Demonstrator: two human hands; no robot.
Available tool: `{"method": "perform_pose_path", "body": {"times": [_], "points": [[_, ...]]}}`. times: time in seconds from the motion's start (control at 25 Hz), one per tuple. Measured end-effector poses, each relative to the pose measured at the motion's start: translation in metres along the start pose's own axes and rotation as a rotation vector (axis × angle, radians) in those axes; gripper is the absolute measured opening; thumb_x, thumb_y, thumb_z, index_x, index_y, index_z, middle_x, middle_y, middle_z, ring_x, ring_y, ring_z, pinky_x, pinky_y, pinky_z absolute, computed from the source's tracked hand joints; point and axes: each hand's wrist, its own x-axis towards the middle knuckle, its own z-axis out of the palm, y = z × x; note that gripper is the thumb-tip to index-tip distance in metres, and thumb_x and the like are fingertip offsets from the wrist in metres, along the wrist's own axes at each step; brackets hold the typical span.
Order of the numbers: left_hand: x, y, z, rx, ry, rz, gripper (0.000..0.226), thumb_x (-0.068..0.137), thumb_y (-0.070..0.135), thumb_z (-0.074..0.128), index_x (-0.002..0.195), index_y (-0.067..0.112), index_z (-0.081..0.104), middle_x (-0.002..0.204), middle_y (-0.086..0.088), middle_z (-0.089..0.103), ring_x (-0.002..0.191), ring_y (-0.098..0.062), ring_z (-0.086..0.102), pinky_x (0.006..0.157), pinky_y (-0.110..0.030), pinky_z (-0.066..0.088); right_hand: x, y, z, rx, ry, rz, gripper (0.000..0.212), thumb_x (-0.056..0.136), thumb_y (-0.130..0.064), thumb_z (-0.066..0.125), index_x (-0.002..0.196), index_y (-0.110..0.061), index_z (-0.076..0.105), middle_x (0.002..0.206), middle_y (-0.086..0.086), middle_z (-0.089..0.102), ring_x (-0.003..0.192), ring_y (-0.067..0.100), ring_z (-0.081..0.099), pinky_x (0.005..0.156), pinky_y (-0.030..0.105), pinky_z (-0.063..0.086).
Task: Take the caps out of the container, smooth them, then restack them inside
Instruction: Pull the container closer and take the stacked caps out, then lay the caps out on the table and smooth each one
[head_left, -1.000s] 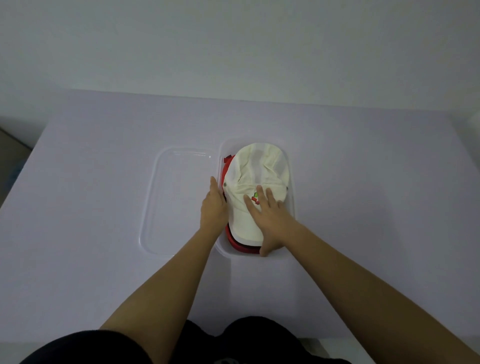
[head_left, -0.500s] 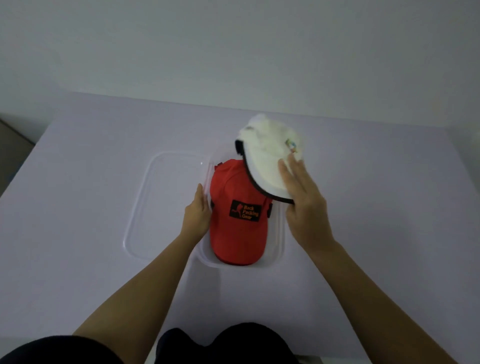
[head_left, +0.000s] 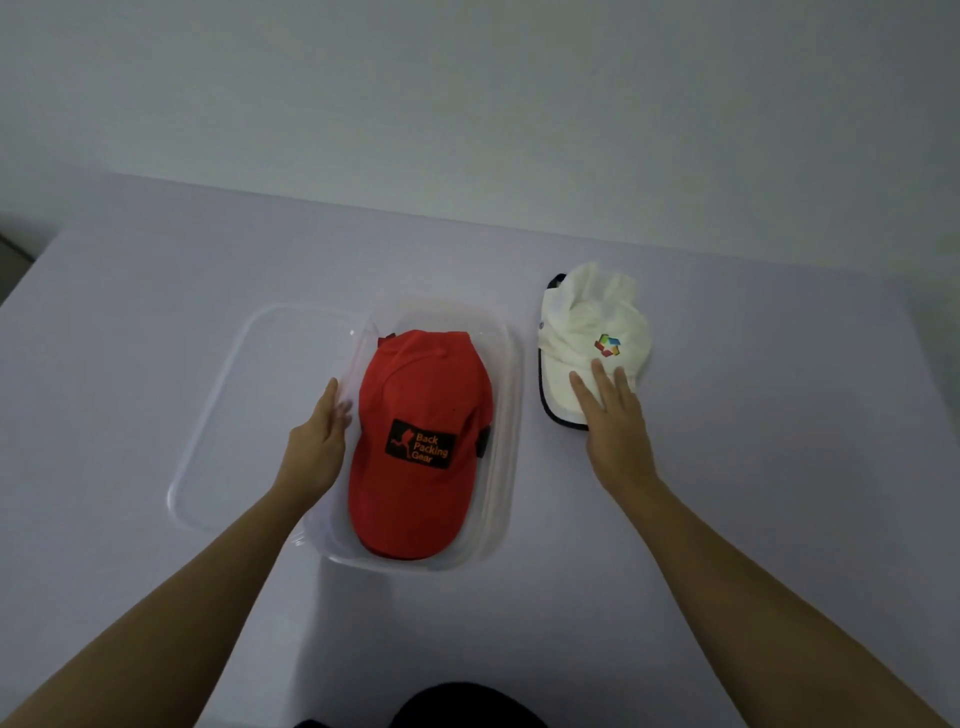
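Two caps were visible. The red cap (head_left: 421, 447) lay inside one clear container (head_left: 501, 452), the left hand (head_left: 317, 447) flat against its wall. The white cap (head_left: 592, 343) lay on the table (head_left: 779, 415), under the flat, ungrasping right hand (head_left: 613, 421).

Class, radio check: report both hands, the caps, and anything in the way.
Left hand open against container. Right hand flat on white cap, on table. Red cap in container. Lid lies left; nothing blocking.
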Motion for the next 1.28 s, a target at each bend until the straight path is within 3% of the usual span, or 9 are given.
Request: {"method": "perform_pose_path", "body": {"times": [0.16,0.32,0.4,0.56,0.64,0.8,0.92,1.08,1.28], "points": [[0.001,0.0,0.001,0.009,0.008,0.005,0.048,0.102,0.021,0.028,0.148,0.018,0.019,0.139,-0.012,0.052,0.125,-0.027,0.052,0.109,-0.039,0.036,0.041,0.022,0.008,-0.051,-0.259,-0.024,0.081,0.08,0.019,0.041,0.148,-0.019,0.018,0.159,0.009,0.001,0.144,0.036,-0.002,0.111,0.057,0.019],[0.002,0.0,0.001,0.013,0.014,0.001,0.048,0.101,0.024,0.027,0.149,0.018,0.018,0.139,-0.011,0.052,0.124,-0.026,0.052,0.109,-0.038,0.037,0.063,0.004,-0.006,-0.029,-0.379,0.048,0.081,0.083,0.007,0.053,0.149,-0.018,0.013,0.158,0.01,-0.008,0.145,0.032,-0.007,0.115,0.051,0.014],[0.002,0.001,0.0,0.003,0.005,0.001,0.048,0.102,0.023,0.027,0.149,0.017,0.018,0.139,-0.012,0.051,0.125,-0.026,0.052,0.109,-0.038,0.036,0.045,-0.036,-0.012,0.182,-0.224,0.015,0.075,0.079,0.008,0.054,0.146,-0.011,0.025,0.156,0.016,0.012,0.143,0.032,0.013,0.114,0.046,0.023],[0.001,-0.001,-0.001,0.019,-0.016,0.017,0.049,0.101,0.023,0.027,0.149,0.017,0.016,0.139,-0.012,0.051,0.125,-0.027,0.051,0.108,-0.035,0.036,-0.023,-0.129,-0.011,0.342,-0.003,-0.411,0.049,0.072,-0.005,0.057,0.121,-0.013,0.055,0.128,0.013,0.051,0.117,0.025,0.047,0.098,0.041,0.043],[0.002,-0.001,-0.002,0.026,-0.017,0.02,0.049,0.101,0.023,0.027,0.149,0.017,0.016,0.137,-0.014,0.053,0.122,-0.03,0.053,0.103,-0.033,0.037,-0.035,-0.158,-0.004,0.22,-0.19,-0.427,0.061,0.072,-0.025,0.064,0.131,-0.017,0.047,0.143,0.013,0.036,0.132,0.03,0.034,0.104,0.049,0.036],[0.0,0.001,-0.001,0.037,-0.01,0.033,0.05,0.102,0.023,0.027,0.149,0.015,0.015,0.124,-0.022,0.06,0.11,-0.036,0.059,0.09,-0.032,0.042,-0.024,-0.169,-0.001,-0.006,-0.561,-0.306,0.125,0.058,-0.059,0.075,0.148,-0.024,-0.004,0.156,0.009,-0.015,0.144,0.027,-0.013,0.114,0.056,0.005],[-0.001,0.004,-0.001,0.041,-0.005,0.037,0.05,0.102,0.025,0.025,0.149,0.014,0.015,0.116,-0.022,0.063,0.102,-0.036,0.061,0.08,-0.03,0.041,-0.018,-0.18,-0.005,-0.122,-0.672,-0.267,0.137,0.057,-0.047,0.082,0.146,-0.02,-0.018,0.154,0.012,-0.025,0.142,0.031,-0.02,0.116,0.055,0.007],[-0.003,0.006,-0.002,0.031,-0.015,0.047,0.05,0.102,0.025,0.024,0.149,0.013,0.014,0.101,-0.022,0.065,0.092,-0.037,0.063,0.073,-0.03,0.042,-0.009,-0.198,-0.018,0.025,-0.8,-0.142,0.113,0.074,-0.015,0.068,0.146,-0.017,-0.02,0.152,0.011,-0.03,0.14,0.033,-0.025,0.116,0.053,0.014],[-0.005,0.016,-0.013,-0.017,-0.158,-0.04,0.053,0.101,0.034,0.025,0.15,0.016,0.013,0.14,-0.021,0.046,0.125,-0.036,0.048,0.101,-0.036,0.036,-0.023,-0.201,-0.04,0.096,-0.506,-0.145,0.076,0.086,0.008,0.04,0.149,-0.014,0.003,0.159,0.008,-0.006,0.145,0.033,-0.004,0.112,0.048,0.029]]}}
